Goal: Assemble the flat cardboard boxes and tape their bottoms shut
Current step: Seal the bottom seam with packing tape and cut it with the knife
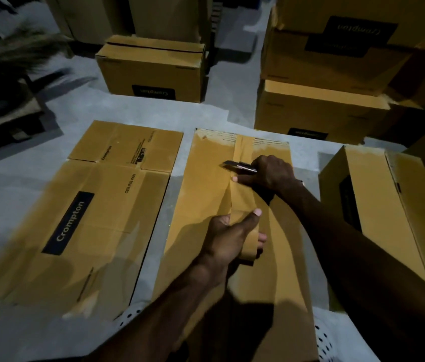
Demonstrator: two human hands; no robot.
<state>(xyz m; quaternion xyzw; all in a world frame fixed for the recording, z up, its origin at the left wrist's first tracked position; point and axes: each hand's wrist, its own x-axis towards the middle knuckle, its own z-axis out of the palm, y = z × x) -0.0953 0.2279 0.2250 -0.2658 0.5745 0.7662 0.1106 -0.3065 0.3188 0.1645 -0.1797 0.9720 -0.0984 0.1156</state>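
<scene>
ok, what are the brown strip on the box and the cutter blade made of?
Brown strip of tape: looks like glossy plastic film; it creases and catches light, though paper can't be ruled out. Slim cutter blade in the right hand: bare metal, judging by its grey sheen.

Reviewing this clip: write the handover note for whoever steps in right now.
Left hand grips the tape roll, strip pulled taut.
Right hand holds the cutter and presses the tape onto the box seam.
Done: box folded, far half of the seam taped.
Left: finish taping the seam, cut the strip, then do the flat box to the left.
</scene>
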